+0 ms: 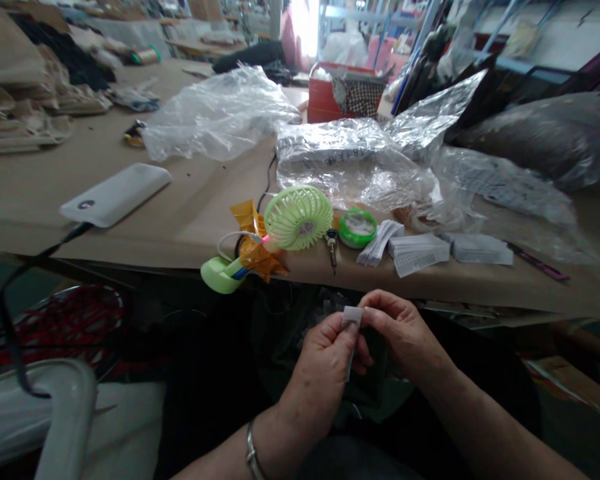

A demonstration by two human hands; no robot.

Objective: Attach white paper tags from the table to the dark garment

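Editor: Where is the white label, and who has it?

Reporter: The white label (352,313) is held up before a seated worker, just off the near edge of a brown-covered worktable (155,245). The left hand (323,367), a metal bangle (251,452) at its wrist, pinches it between thumb and forefinger, with a pale strip hanging below the grip.

Editor: And the right hand?

Reporter: The right hand (405,333) meets it from the other side, thumb and forefinger pinching the label's upper edge. Dark material lies beneath both hands, too dim to make out with confidence.

Editor: What lines the table's edge?

Reporter: Three stacks of white slips stand in a row: a fanned stack (380,243), a middle stack (419,253) and a right-hand stack (483,249). A slim purple tool (543,264) lies to their right. Left of the stacks sit a round green container (358,229), a narrow metal-tipped tool (333,252) and a light-green fan (300,218), near crumpled amber tape (263,259).

Editor: Farther back?

Reporter: Clear plastic bags (220,113) spread before a red box (325,97); a white device (116,195) with a black cable (10,313) rests at left.
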